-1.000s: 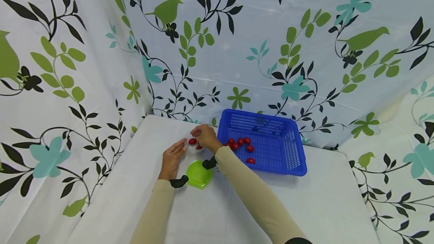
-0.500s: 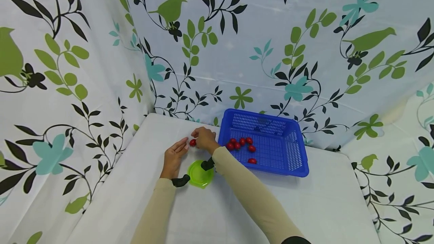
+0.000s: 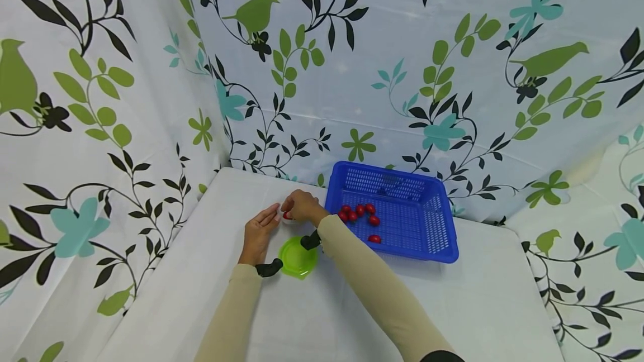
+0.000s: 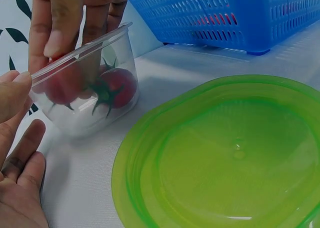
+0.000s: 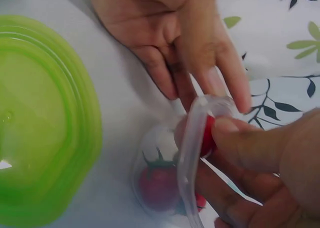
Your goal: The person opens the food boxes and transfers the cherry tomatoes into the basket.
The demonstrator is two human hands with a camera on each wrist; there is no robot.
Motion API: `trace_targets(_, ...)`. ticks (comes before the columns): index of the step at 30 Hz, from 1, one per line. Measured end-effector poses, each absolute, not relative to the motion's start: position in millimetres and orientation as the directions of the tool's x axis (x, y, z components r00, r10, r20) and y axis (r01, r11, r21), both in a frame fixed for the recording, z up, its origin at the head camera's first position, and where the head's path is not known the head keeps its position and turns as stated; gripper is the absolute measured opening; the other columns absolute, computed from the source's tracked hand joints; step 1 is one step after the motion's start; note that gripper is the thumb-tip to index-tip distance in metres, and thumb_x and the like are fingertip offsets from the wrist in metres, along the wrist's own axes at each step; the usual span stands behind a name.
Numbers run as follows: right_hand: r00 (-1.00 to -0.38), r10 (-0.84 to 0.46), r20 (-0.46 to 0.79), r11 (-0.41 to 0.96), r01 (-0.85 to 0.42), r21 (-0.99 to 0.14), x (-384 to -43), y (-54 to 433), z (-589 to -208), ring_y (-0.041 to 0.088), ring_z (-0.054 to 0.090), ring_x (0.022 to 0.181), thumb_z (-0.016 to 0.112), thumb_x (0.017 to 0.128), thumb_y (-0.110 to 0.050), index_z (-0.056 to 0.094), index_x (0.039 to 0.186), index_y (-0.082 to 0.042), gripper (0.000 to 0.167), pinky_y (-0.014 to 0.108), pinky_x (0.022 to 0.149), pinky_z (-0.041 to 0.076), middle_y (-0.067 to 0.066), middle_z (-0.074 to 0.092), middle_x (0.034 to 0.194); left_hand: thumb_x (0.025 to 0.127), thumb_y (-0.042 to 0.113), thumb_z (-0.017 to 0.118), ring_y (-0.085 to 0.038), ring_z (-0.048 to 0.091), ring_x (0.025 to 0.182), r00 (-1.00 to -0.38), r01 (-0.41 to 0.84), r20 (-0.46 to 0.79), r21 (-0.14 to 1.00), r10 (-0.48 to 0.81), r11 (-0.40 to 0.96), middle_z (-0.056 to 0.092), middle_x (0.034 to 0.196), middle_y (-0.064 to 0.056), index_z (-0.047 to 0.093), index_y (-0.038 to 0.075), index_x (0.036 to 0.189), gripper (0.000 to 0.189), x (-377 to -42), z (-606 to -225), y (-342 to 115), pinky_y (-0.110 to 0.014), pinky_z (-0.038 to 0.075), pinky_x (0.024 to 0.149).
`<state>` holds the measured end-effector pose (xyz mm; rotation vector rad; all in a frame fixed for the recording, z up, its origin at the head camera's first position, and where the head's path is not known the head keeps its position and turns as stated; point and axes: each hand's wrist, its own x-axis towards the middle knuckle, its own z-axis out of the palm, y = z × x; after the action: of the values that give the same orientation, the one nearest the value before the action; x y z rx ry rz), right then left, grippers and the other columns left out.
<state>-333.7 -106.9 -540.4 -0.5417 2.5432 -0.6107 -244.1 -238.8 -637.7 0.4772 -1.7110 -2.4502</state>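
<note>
- The left grip (image 3: 258,233) pinches the rim of the clear tub (image 4: 82,123) — thumb against the edge, other fingers loosely bent — probably to keep so light a tub from skidding.
- The right grip (image 3: 303,205) reaches into the tub's mouth and pinches 1 tomato (image 4: 62,88) near the rim, thumb against it, likely to settle it by feel.
- At least 1 more tomato (image 4: 125,85) lies inside, its green stalk showing; the rim slopes, and I cannot tell whether the base sits flat.
- The green lid (image 3: 298,258) lies on the bench (image 3: 478,289) on the near side of the tub, within easy reach of both wrists.
- The blue basket (image 3: 402,233) stands to the right, 7 tomatoes visible in it; being so near should make for short carries.
- Beyond the bench's far edge hangs the patterned cloth (image 3: 332,88), limiting forward movement. The right sleeve (image 3: 372,278) crosses the basket's near left corner; wider room opens toward the person.
</note>
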Motion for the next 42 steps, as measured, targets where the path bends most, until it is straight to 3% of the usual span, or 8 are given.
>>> trace_targets(3,-0.795,-0.486,-0.364,0.796,-0.231,-0.559,-334.9,-102.1,-536.6,0.017,0.067,0.108,0.076,0.098,-0.010,0.082,0.118,-0.018,0.023,0.040,0.108,0.051,-0.001,0.079,0.119,0.101,0.006,0.072,-0.014,0.053,0.148,-0.942,-0.093,-0.198,0.930,-0.270,-0.355,0.059,0.158,-0.007,0.063,0.008,0.148,0.047,-244.5,-637.8,-239.6,-0.010,0.051,0.104)
trace_targets(7,-0.781,-0.505,-0.367,0.769,-0.215,-0.602,-336.1,-98.6,-535.5,0.016,0.067,0.103,0.078,0.096,-0.008,0.082,0.118,-0.016,0.023,0.032,0.095,0.060,0.001,0.079,0.119,0.100,0.008,0.073,-0.011,0.056,0.144,-0.940,-0.100,-0.206,0.928,-0.272,-0.358,0.060,0.157,-0.006,0.065,0.009,0.146,0.046,-244.5,-637.1,-240.2,-0.011,0.052,0.105)
trace_targets(14,-0.803,-0.475,-0.360,0.765,-0.174,-0.620,-333.3,-95.7,-532.9,0.016,0.068,0.100,0.078,0.095,-0.005,0.082,0.119,-0.016,0.027,0.031,0.093,0.063,0.002,0.079,0.120,0.101,0.006,0.072,-0.010,0.056,0.144,-0.940,-0.105,-0.207,0.931,-0.269,-0.350,0.059,0.157,-0.006,0.063,0.009,0.148,0.047,-244.8,-638.2,-239.5,-0.009,0.052,0.103)
trace_targets(19,-0.828,-0.487,-0.278,0.726,-0.207,-0.656,-330.0,-90.5,-526.3,0.017,0.072,0.101,0.077,0.096,-0.004,0.080,0.121,-0.014,0.028,0.027,0.085,0.065,0.004,0.078,0.122,0.101,0.005,0.071,-0.013,0.053,0.148,-0.942,-0.100,-0.202,0.931,-0.269,-0.350,0.060,0.157,-0.007,0.064,0.008,0.147,0.046,-244.0,-636.4,-238.5,-0.009,0.052,0.103)
trace_targets(24,-0.834,-0.511,-0.208,0.691,-0.254,-0.677,-326.5,-80.9,-513.4,0.018,0.073,0.112,0.078,0.096,-0.005,0.079,0.123,-0.013,0.029,0.028,0.089,0.065,0.004,0.077,0.125,0.102,0.005,0.070,-0.014,0.050,0.151,-0.943,-0.101,-0.199,0.936,-0.268,-0.337,0.059,0.157,-0.006,0.063,0.007,0.147,0.046,-244.0,-635.5,-238.2,-0.013,0.049,0.110)
trace_targets(34,-0.840,-0.523,-0.146,0.639,-0.273,-0.719,-325.6,-62.4,-493.3,0.023,0.075,0.113,0.075,0.098,-0.006,0.076,0.128,-0.010,0.030,0.033,0.094,0.065,0.008,0.076,0.130,0.103,0.004,0.067,-0.014,0.047,0.153,-0.943,-0.101,-0.194,0.941,-0.270,-0.324,0.057,0.159,-0.007,0.061,0.008,0.150,0.047,-244.2,-634.8,-237.7,-0.013,0.047,0.113)
trace_targets(42,-0.862,-0.498,-0.096,0.622,-0.278,-0.732,-325.4,-45.5,-487.4,0.024,0.074,0.115,0.076,0.098,-0.006,0.077,0.124,-0.011,0.027,0.035,0.099,0.064,0.007,0.076,0.125,0.103,0.007,0.069,-0.012,0.047,0.153,-0.940,-0.128,-0.220,0.936,-0.262,-0.327,0.057,0.160,-0.002,0.062,0.011,0.149,0.047,-243.8,-635.2,-238.9,-0.026,0.041,0.123)
